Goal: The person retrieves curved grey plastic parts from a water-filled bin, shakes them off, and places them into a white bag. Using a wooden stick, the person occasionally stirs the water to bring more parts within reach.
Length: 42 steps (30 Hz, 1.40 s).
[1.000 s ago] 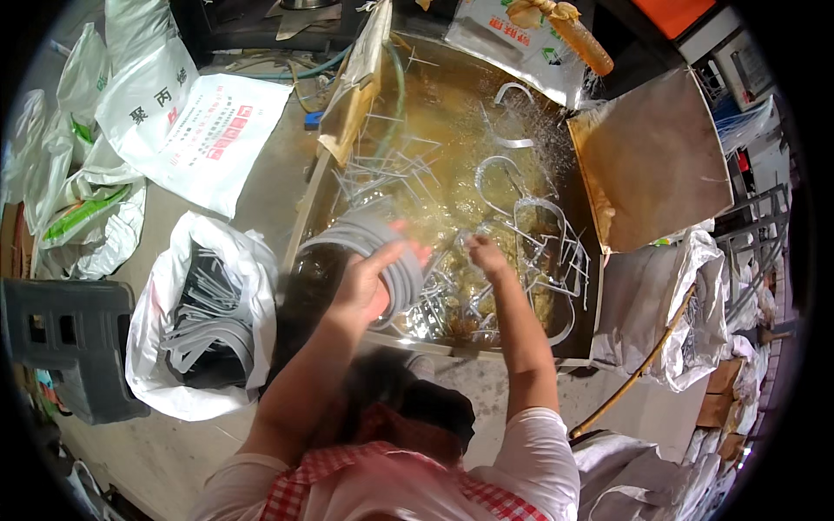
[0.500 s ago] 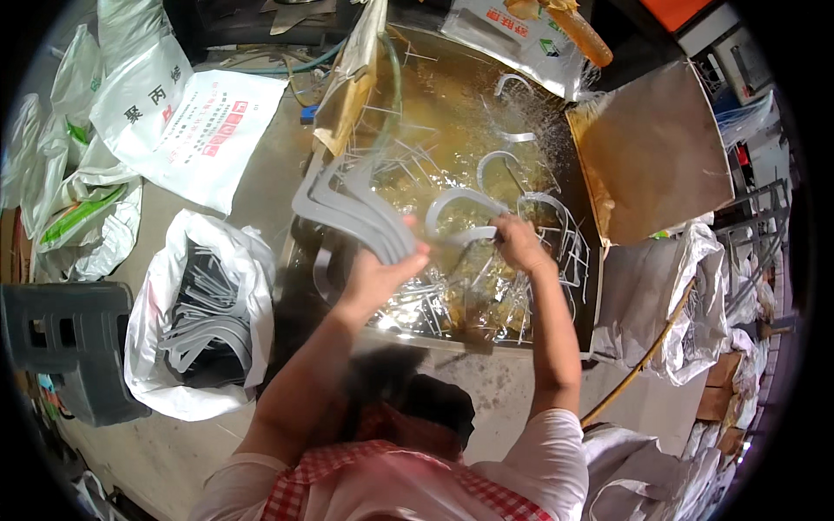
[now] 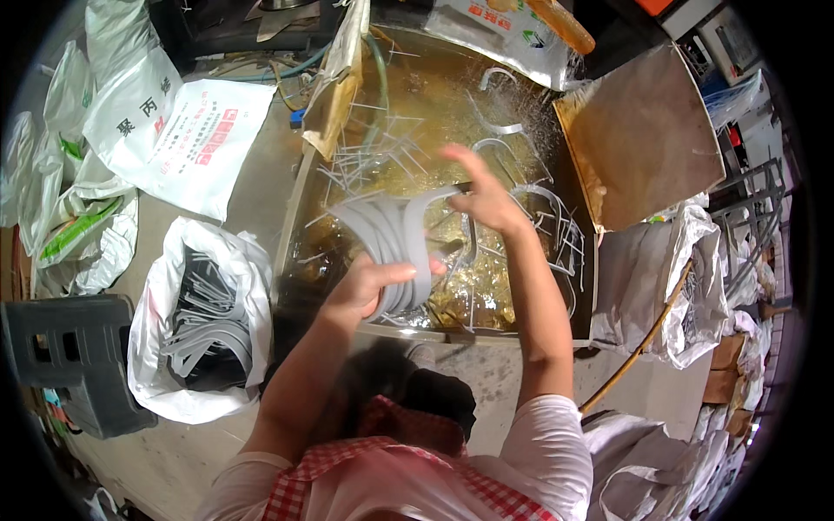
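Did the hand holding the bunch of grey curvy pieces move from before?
Yes. The left hand with the grey stack has lifted out of the tank and come back toward the person, near the tank's close edge.

- A white plastic bag (image 3: 152,304) held grey strips.
- A dark grey plastic stool (image 3: 65,356) stood beside it.
- A brown cardboard sheet (image 3: 647,139) leaned at right.
- White printed sacks (image 3: 174,130) lay at left.
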Available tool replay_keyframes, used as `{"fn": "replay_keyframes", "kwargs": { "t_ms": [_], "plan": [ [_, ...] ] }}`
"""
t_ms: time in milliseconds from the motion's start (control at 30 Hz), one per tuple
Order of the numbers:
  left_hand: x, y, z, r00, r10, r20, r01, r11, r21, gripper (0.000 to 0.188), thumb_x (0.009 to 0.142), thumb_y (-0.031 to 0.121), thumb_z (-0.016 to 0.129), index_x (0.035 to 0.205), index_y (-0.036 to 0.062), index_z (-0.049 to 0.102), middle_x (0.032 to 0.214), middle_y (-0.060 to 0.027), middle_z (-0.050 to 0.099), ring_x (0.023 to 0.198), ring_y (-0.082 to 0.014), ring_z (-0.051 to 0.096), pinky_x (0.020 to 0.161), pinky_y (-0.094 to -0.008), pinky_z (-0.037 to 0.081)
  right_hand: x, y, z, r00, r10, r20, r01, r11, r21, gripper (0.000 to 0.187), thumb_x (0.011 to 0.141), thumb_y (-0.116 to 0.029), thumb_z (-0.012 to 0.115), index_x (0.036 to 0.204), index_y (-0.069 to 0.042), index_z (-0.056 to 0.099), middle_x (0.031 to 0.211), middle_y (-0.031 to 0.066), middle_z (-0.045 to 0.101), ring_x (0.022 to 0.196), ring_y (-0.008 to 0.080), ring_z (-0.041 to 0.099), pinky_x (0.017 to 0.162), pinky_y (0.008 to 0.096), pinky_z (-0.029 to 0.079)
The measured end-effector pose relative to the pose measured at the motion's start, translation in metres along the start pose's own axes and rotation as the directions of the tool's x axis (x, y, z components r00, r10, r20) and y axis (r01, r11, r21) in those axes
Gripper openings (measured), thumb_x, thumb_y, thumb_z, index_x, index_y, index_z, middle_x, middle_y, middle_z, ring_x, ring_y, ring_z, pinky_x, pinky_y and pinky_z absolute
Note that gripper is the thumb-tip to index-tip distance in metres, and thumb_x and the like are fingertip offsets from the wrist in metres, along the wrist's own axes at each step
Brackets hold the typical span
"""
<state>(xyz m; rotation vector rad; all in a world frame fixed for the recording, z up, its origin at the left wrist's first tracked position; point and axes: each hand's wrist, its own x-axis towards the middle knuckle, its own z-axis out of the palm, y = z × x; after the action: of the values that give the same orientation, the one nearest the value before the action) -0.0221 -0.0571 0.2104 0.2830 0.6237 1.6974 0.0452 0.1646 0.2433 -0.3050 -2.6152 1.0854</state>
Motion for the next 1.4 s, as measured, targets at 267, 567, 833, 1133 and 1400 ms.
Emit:
{"fn": "replay_keyframes", "kwargs": {
  "t_ms": [267, 567, 833, 1133, 1400],
  "plan": [
    [-0.012, 0.017, 0.007, 0.996, 0.015, 0.084, -0.029, 0.984, 0.174, 0.056, 0.068, 0.008, 0.064, 0.119, -0.0025, 0.042, 0.086, -0.0183, 0.061, 0.075, -0.0295, 0.061, 0.071, -0.0401, 0.048, -0.093, 0.138, 0.101, 0.318, 0.945, -0.075, -0.220, 0.151, 0.964, 0.050, 0.089, -0.041, 0.047, 0.118, 0.000, 0.042, 0.104, 0.0147, 0.045, 0.070, 0.0206, 0.044, 0.060, 0.0351, 0.046],
    [-0.030, 0.027, -0.002, 0.970, -0.077, 0.232, 0.025, 0.975, 0.219, 0.049, 0.061, 0.006, 0.060, 0.107, -0.0022, 0.049, 0.080, -0.0175, 0.061, 0.068, -0.0302, 0.061, 0.062, -0.0391, 0.048, -0.077, 0.198, 0.060, 0.156, 0.987, -0.023, 0.421, -0.045, 0.906, 0.019, 0.087, -0.019, 0.048, 0.097, -0.003, 0.052, 0.084, 0.0087, 0.057, 0.072, 0.0205, 0.056, 0.063, 0.0319, 0.052],
    [-0.010, 0.016, -0.009, 0.998, 0.027, -0.049, -0.015, 0.972, 0.234, 0.031, 0.072, 0.001, 0.063, 0.100, -0.0052, 0.052, 0.082, -0.0155, 0.061, 0.070, -0.0247, 0.062, 0.067, -0.0360, 0.051, -0.084, 0.098, 0.018, 0.770, 0.574, -0.278, -0.337, 0.737, 0.586, 0.045, 0.075, 0.008, 0.050, 0.115, -0.011, 0.045, 0.084, 0.0037, 0.056, 0.071, 0.0182, 0.053, 0.059, 0.0284, 0.043],
    [0.003, 0.009, -0.003, 0.976, 0.198, -0.090, -0.157, 0.928, 0.339, 0.025, 0.072, 0.000, 0.065, 0.095, -0.0039, 0.056, 0.084, -0.0125, 0.063, 0.075, -0.0201, 0.063, 0.068, -0.0313, 0.051, -0.084, 0.027, -0.065, 0.979, 0.030, -0.202, -0.153, 0.765, -0.625, 0.025, 0.059, -0.006, 0.070, 0.078, -0.008, 0.053, 0.069, 0.0128, 0.055, 0.066, 0.0314, 0.055, 0.058, 0.0378, 0.043],
    [-0.005, -0.006, 0.009, 0.986, 0.018, 0.165, -0.080, 0.922, 0.380, 0.057, 0.071, 0.001, 0.067, 0.122, -0.0002, 0.043, 0.104, -0.0142, 0.060, 0.094, -0.0256, 0.060, 0.084, -0.0365, 0.048, -0.031, -0.054, 0.005, 0.997, -0.079, 0.008, 0.078, 0.947, -0.311, 0.061, 0.059, 0.010, 0.058, 0.115, -0.013, 0.048, 0.082, 0.0126, 0.057, 0.067, 0.0293, 0.057, 0.058, 0.0357, 0.047]
  ]
}}
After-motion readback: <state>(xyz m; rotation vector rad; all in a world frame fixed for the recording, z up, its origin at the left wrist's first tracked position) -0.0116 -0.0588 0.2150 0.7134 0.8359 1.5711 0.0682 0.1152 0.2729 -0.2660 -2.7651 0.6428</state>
